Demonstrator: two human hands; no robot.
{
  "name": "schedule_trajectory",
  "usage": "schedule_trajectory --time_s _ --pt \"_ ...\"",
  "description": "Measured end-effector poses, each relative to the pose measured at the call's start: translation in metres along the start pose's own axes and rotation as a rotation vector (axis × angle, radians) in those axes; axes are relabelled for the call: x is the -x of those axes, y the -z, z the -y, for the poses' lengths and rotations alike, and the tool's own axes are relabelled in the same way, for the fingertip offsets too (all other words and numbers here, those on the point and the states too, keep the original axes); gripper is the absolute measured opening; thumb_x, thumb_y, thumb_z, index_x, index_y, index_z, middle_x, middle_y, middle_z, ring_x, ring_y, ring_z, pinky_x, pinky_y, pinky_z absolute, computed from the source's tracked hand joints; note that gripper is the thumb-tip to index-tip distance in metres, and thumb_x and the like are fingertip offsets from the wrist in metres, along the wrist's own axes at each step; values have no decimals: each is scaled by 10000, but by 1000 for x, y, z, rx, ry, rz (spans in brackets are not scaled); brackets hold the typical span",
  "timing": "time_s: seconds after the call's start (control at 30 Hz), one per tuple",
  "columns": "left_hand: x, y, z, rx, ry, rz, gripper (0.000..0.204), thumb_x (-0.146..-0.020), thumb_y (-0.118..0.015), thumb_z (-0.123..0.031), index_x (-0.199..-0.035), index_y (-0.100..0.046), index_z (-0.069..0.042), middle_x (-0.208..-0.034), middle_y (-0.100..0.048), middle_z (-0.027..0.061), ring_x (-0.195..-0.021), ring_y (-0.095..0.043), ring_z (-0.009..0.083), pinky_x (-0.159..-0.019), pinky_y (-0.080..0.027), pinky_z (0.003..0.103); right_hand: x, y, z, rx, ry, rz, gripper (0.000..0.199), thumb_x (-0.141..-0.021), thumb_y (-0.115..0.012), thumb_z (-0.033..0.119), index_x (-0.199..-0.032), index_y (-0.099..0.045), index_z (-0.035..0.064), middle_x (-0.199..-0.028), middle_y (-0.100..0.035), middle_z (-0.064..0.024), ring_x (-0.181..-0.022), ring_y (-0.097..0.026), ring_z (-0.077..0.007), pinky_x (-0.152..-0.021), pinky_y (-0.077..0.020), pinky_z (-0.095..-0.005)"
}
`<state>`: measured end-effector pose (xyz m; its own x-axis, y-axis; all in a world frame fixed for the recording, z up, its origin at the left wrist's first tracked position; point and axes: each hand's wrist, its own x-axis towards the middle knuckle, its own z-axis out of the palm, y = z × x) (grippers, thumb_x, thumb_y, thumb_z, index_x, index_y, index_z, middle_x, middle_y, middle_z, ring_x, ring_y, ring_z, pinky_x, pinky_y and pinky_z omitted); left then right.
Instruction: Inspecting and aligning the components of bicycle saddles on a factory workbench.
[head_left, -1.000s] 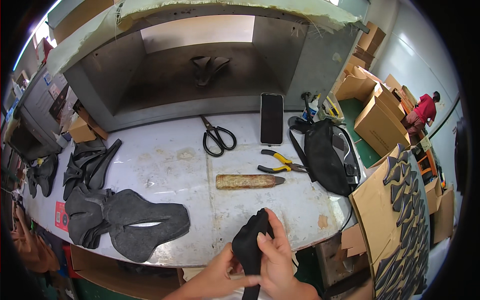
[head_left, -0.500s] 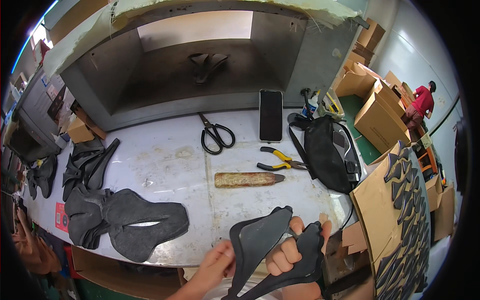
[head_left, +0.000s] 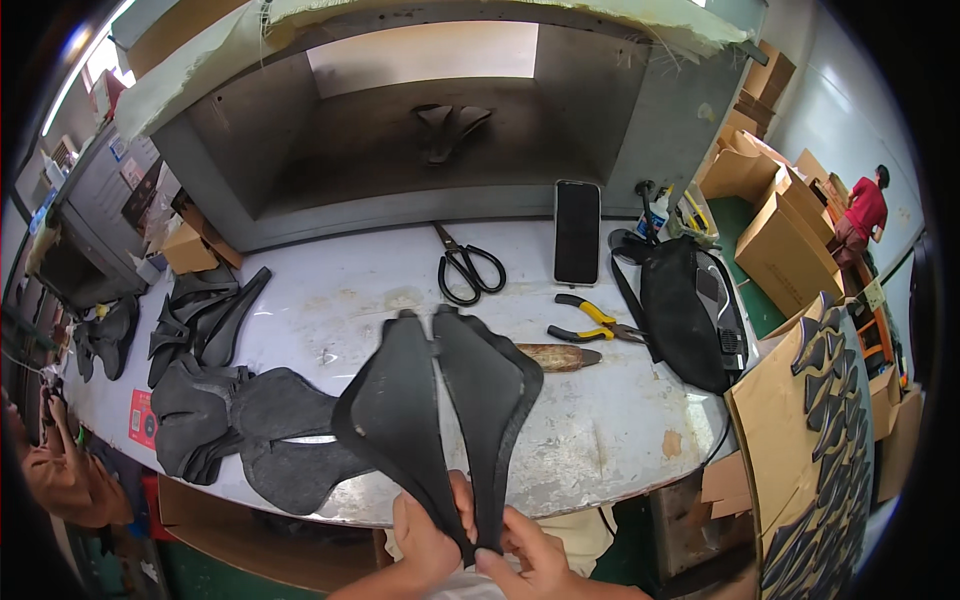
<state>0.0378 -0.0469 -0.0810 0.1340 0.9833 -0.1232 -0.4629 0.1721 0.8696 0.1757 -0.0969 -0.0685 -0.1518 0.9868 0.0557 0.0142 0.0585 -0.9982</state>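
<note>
Both hands hold a black saddle-shaped pad [head_left: 395, 385], split down the middle into two wide lobes that point away from me. My left hand [head_left: 424, 540] is closed on the left side of its narrow end. My right hand [head_left: 530, 556] pinches the tip of that same end, thumb on top. The pad is raised over the table's front edge and hides part of a wooden-handled tool [head_left: 560, 357] behind it. To its left lie flat, dark grey saddle-shaped pieces [head_left: 290, 475], next to a stack of similar pieces [head_left: 195, 415].
A grey open-fronted metal box [head_left: 660, 130] stands at the back, with a V-shaped black piece [head_left: 437, 140] inside. Scissors [head_left: 465, 275], a phone [head_left: 577, 235], pliers [head_left: 598, 318] and a black pouch [head_left: 685, 310] lie on the table [head_left: 330, 310]. Rightward, cardboard [head_left: 765, 430] holds several black pieces.
The pad has swung upright and moved left, its lobes now facing away from me. My right hand has shifted from between the lobes down to the narrow end, beside my left.
</note>
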Motion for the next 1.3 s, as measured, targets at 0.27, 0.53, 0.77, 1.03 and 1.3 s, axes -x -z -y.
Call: schedule_trajectory --time_s 0.27,0.53,0.77,1.03,1.3 --pt "9 19 26 816 555 -25 426 -1019 -337 -425 -948 -536 -56 -762 -547 64 -629 -532 188 -552 -449 294 -28 13 18 24 453 174 391 -839 -697 15 -1202 -590 -82 -788 -657 -141 -641 -642 -180 -556 -469 -283" --pt "5 22 47 904 542 222 376 -1056 -280 -368 -928 -482 -78 -672 -426 39 -547 -374 132 -494 -347 265 -22 -5 15 97 493 138 367 -766 -801 138 -1081 -681 -9 -756 -673 -97 -635 -654 -240 -561 -504 -319" --pt "10 4 14 -64 178 70 392 -1042 -362 -261 -706 -426 -70 -562 -400 34 -451 -338 119 -445 -311 265 28 117 3 693 202 -319 129 -837 -714 124 -882 -687 6 -732 -654 -117 -628 -621 -205 -581 -484 -321" --pt "-14 -13 18 -389 6 187 331 -1016 -479 -254 -759 -528 -52 -611 -455 6 -499 -345 71 -464 -273 225 163 233 40 1485 -315 -1227 220 -735 -763 107 -909 -652 29 -788 -594 -108 -788 -579 -293 -730 -460 -384" --pt "-22 -18 28 -559 64 315 291 -1005 -500 -196 -765 -541 -38 -598 -450 -23 -503 -349 53 -471 -280 225 272 315 31 1235 -572 -1671 333 -863 -643 196 -1115 -611 -19 -1019 -603 -185 -937 -586 -360 -838 -465 -435"
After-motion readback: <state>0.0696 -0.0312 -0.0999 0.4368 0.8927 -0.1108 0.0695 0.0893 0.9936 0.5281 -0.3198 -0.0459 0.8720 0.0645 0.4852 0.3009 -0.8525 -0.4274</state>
